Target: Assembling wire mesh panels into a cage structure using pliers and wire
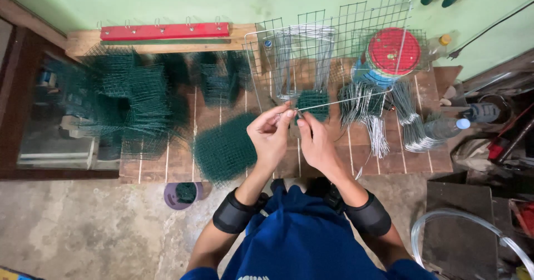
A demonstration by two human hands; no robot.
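My left hand point(271, 135) and my right hand point(313, 142) meet over the wooden slat table point(178, 163). Both pinch the near edge of a silver wire grid frame point(334, 40) that stands tilted up from my fingers toward the wall. A thin wire rod point(345, 100) runs right from my fingertips. A small piece of dark green mesh point(312, 101) lies just behind my hands. A larger green mesh sheet point(224, 149) lies to the left of my left hand.
Stacks of green mesh cages point(122, 96) fill the table's left half. Bundles of bent silver wires point(384, 118) lie on the right. A red-lidded container point(394, 52) stands at the back right. A clear plastic bottle point(445, 127) lies near the right edge. A purple cup point(179, 195) sits on the floor.
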